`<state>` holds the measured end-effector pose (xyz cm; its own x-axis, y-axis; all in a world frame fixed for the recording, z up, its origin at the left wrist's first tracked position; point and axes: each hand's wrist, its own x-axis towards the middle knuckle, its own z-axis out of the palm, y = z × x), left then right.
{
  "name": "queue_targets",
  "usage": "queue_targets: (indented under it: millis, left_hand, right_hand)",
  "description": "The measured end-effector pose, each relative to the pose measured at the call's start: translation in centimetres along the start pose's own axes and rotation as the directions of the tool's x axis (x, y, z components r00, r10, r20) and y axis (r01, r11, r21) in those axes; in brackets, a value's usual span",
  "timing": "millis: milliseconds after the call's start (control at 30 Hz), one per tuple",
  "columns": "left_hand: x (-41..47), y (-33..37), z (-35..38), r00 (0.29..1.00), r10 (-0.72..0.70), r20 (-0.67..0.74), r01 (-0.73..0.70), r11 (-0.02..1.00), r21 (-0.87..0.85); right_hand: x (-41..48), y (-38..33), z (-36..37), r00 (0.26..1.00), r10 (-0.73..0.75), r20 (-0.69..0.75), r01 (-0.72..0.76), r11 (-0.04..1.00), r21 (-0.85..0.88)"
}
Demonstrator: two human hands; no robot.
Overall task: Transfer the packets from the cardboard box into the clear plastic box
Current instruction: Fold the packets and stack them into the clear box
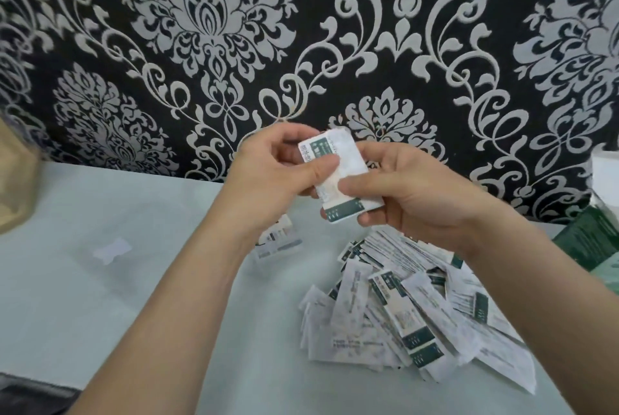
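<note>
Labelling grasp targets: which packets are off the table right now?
Only the small stack of packets, pinched between the left hand and right hand. The pile of packets lies loose on the table.

A pale table (100,297) bears a heap of packets (402,307) (white, green-banded).

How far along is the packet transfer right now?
Done: a few packets stand in the clear plastic box. In hand: the left hand and right hand hold a small stack of packets. Left: a loose pile of packets on the table.
</note>
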<state>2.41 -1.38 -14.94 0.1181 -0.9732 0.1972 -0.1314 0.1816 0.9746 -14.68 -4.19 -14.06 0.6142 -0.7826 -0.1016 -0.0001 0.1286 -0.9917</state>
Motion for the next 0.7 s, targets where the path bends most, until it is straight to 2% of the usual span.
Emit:
queue_targets:
  millis: [67, 167, 233, 267, 300, 333, 367, 400, 433, 467, 500, 567, 633, 700]
  left_hand:
    - [0.0, -0.8, -0.2, 0.995, -0.096, -0.036, 0.091, 0.987, -0.135]
    - [0.1, -1.1, -0.6, 0.985, -0.107, -0.134, 0.094, 0.990, -0.101]
    - [0.2, -0.9, -0.8, 0.965, -0.016, -0.260, 0.007, 0.999, -0.034]
    - [0.0, -0.6, -0.9, 0.933, 0.081, -0.351, -0.081, 0.997, 0.014]
    - [-0.1, -0.3, -0.9, 0.870, 0.236, -0.433, -0.213, 0.972, 0.103]
    - [-0.3, -0.1, -0.8, 0.783, 0.438, -0.442, -0.373, 0.899, 0.231]
    - [-0.5, -0.1, -0.5, 0.685, 0.638, -0.353, -0.518, 0.766, 0.381]
    - [-0.7, -0.5, 0.0, 0.595, 0.781, -0.190, -0.619, 0.596, 0.511]
    - [-0.8, -1.2, 0.8, 0.543, 0.840, -0.009, -0.680, 0.446, 0.582]
    - [-0.9, -1.9, 1.6, 0.546, 0.825, 0.147, -0.713, 0.365, 0.598]
    - [-0.9, -2.6, 2.2, 0.583, 0.770, 0.259, -0.729, 0.355, 0.585]
    - [-1.1, -3.5, 2.7, 0.669, 0.641, 0.377, -0.717, 0.420, 0.557]
    - [-1.3, -3.4, 2.7, 0.745, 0.557, 0.368, -0.662, 0.546, 0.513]
    - [-1.5, -2.9, 2.7, 0.780, 0.564, 0.273, -0.620, 0.635, 0.460]
  right_hand:
    - [0.3, 0.3, 0.4, 0.999, -0.019, -0.030, 0.018, 0.999, -0.050]
    - [0.4, 0.9, 0.6, 0.999, -0.011, -0.041, 0.011, 1.000, 0.014]
    - [0.4, 1.3, 0.4, 0.998, 0.011, -0.069, -0.007, 0.999, 0.054]
    - [0.4, 1.5, 0.4, 0.995, 0.032, -0.093, -0.026, 0.997, 0.070]
    - [0.5, 1.7, 0.4, 0.991, 0.061, -0.120, -0.049, 0.994, 0.102]
    - [0.6, 1.9, 0.3, 0.985, 0.093, -0.145, -0.070, 0.985, 0.159]
    - [0.7, 2.0, 0.4, 0.979, 0.121, -0.163, -0.080, 0.968, 0.238]
    - [0.7, 2.0, 0.4, 0.977, 0.136, -0.165, -0.076, 0.943, 0.325]
    - [0.7, 2.0, 0.4, 0.978, 0.137, -0.156, -0.065, 0.916, 0.397]
    - [0.8, 1.9, 0.4, 0.980, 0.133, -0.149, -0.055, 0.897, 0.439]
    - [0.7, 2.0, 0.3, 0.980, 0.134, -0.149, -0.052, 0.889, 0.454]
    - [0.7, 2.3, 0.1, 0.971, 0.147, -0.187, -0.052, 0.897, 0.438]
    - [0.6, 2.6, -0.1, 0.962, 0.131, -0.239, -0.036, 0.931, 0.362]
    - [0.5, 2.5, -0.1, 0.961, 0.096, -0.259, -0.027, 0.965, 0.260]
